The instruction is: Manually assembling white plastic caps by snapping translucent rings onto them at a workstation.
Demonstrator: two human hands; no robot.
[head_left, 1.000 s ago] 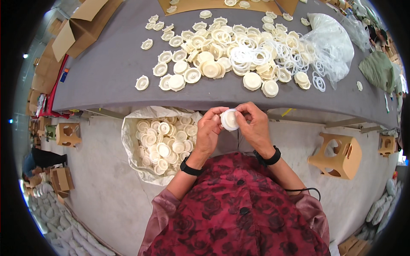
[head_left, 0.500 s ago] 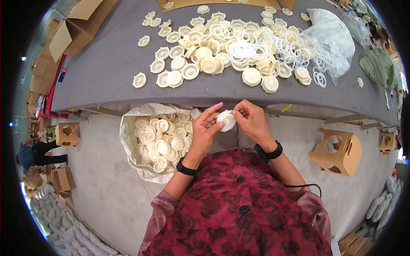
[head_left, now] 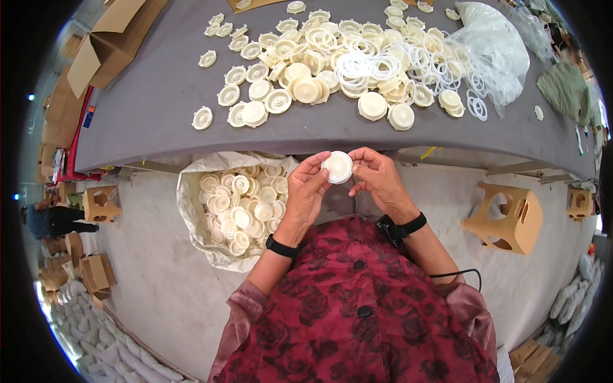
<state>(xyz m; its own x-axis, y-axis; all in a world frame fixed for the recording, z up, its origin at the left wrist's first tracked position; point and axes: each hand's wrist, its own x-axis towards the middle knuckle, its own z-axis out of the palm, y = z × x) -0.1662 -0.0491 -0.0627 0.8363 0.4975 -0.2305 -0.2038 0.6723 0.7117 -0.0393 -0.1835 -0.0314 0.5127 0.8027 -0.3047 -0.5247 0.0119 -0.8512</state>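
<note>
Between my two hands, just off the table's front edge, is a round cream plastic cap (head_left: 338,167) with a white ring around its rim. My left hand (head_left: 306,190) pinches the cap's left side between thumb and fingers. On its right side, my right hand (head_left: 378,181) grips the edge with thumb and forefinger, the other fingers curled below. Beyond the hands, a heap of similar cream caps (head_left: 307,89) lies on the grey table (head_left: 153,108). White rings (head_left: 357,69) are piled over the heap's right part.
Left of my knees stands a white woven sack (head_left: 191,223) full of caps. A clear plastic bag (head_left: 495,51) lies at the table's right. Cardboard boxes (head_left: 108,38) stand at the far left. Tan stools (head_left: 504,217) are on the floor, and a person (head_left: 54,220) is at far left.
The cap has been turned to face up more flatly, and my left fingers have closed in on its edge. My right fingers have shifted along its right side. The view has moved slightly.
</note>
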